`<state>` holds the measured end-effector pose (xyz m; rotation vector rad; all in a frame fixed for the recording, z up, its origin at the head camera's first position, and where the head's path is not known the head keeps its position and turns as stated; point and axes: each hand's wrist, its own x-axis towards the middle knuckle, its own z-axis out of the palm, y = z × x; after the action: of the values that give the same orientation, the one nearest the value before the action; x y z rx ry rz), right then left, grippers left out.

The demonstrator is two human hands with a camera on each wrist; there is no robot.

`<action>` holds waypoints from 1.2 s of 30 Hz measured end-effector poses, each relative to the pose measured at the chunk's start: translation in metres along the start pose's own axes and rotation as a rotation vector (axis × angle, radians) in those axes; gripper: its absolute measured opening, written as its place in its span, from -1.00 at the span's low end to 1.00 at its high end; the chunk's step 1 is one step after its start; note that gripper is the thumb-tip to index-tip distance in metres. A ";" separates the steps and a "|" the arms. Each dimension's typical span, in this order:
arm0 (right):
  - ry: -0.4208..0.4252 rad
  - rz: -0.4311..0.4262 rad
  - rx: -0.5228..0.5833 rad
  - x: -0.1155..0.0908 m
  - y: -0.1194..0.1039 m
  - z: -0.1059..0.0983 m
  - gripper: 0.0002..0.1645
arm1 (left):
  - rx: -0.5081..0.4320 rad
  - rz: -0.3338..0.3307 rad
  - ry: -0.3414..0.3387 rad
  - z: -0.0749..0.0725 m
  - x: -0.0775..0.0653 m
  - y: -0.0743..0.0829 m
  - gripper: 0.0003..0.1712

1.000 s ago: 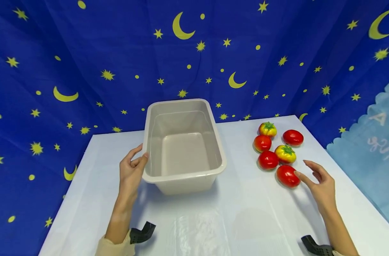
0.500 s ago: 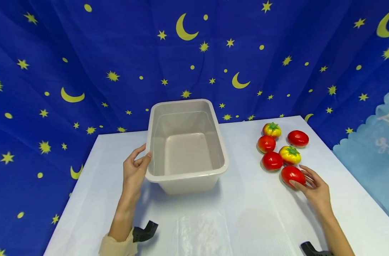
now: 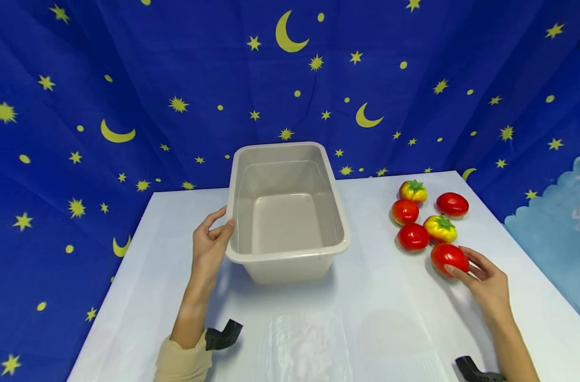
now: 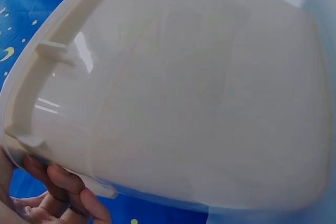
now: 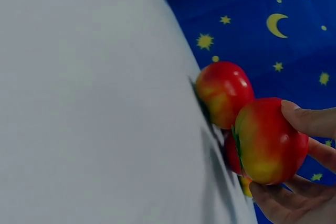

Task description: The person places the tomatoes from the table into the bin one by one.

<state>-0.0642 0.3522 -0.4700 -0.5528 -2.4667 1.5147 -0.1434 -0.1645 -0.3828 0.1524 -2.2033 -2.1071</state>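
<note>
A deep grey-beige plastic tub (image 3: 291, 256) stands left of the table's middle. At its left rim, my left hand (image 3: 210, 246) grips the edge, thumb on top and fingers curled under the lip; the tub's outer wall (image 4: 199, 93) fills most of the left wrist view. On the right side of the table, my right hand (image 3: 489, 284) holds the nearest red toy tomato (image 3: 447, 258) between thumb and fingers. The right wrist view shows this tomato (image 5: 270, 142) with a yellow patch and a bit of green leaf, the thumb pressed on its top.
Behind the held tomato lie several more toy tomatoes, including a red one (image 3: 413, 237), a yellow one with green leaves (image 3: 440, 228) and a farther red one (image 3: 452, 205). A blue star-and-moon curtain (image 3: 213, 79) closes off the table's (image 3: 380, 329) far edge.
My right hand has come in from the right and taken hold of the nearest red tomato. My left hand still grips the tub's rim. The head view has swung slightly left.
</note>
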 end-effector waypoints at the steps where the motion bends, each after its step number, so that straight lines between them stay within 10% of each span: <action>1: 0.010 0.006 0.006 -0.001 -0.001 -0.001 -0.22 | 0.005 0.002 -0.003 0.000 0.001 0.000 -0.51; 11: 0.038 -0.056 0.165 0.000 -0.037 -0.008 -0.27 | 0.029 -0.001 -0.028 -0.002 0.006 0.002 -0.51; 36: -0.103 -0.380 0.056 0.032 -0.155 0.048 -0.32 | -0.015 -0.001 -0.012 -0.001 0.001 -0.003 -0.50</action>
<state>-0.1430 0.2628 -0.3555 0.0092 -2.4145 1.4787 -0.1446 -0.1656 -0.3862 0.1398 -2.1941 -2.1304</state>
